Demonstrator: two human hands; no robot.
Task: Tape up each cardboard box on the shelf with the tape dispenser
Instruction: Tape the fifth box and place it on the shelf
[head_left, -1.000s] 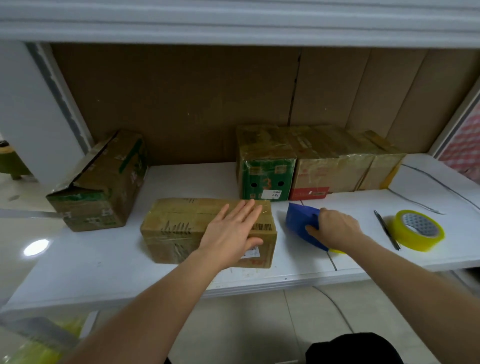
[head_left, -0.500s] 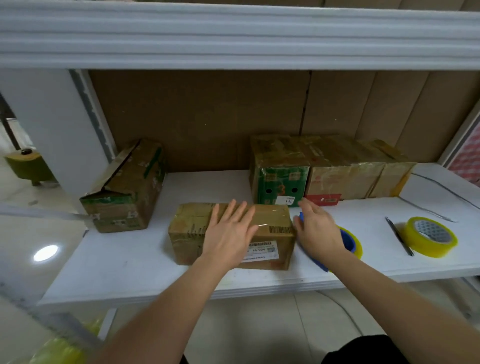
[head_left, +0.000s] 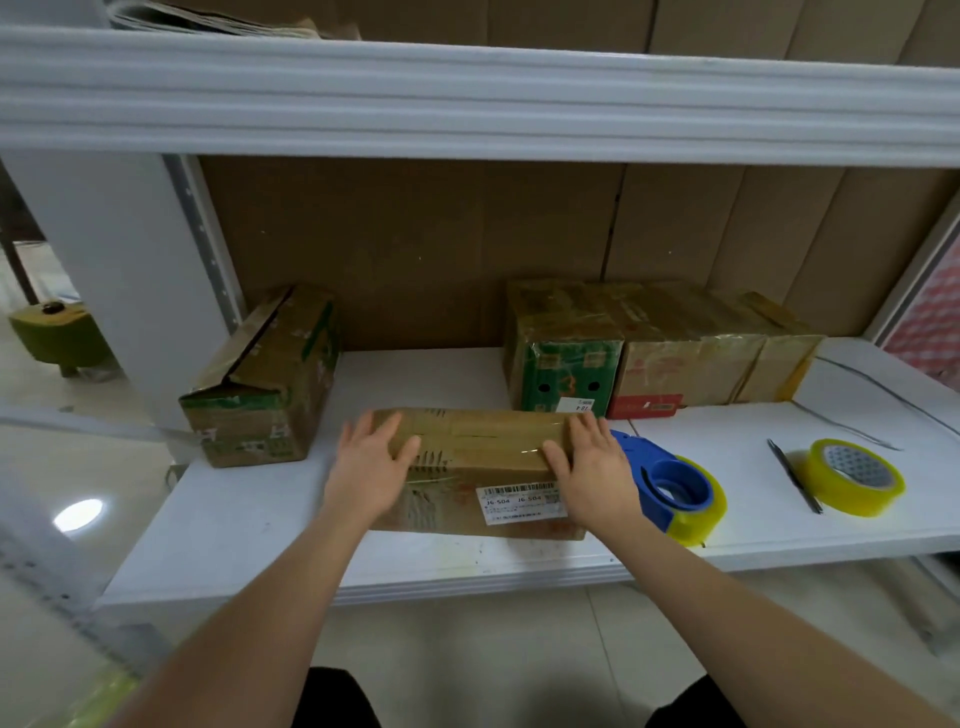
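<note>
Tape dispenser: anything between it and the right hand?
Nothing visible. The blue tape dispenser lies on the shelf directly beside the right hand, which rests on the front box.

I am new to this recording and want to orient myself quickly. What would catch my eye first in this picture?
First, the two hands, left hand and right hand, placed on either end of the labelled cardboard box at the front of the white shelf. Just right of it lies the blue tape dispenser, released, and further right a yellow tape roll beside a pen. On the left stands a box with an open flap.
</note>
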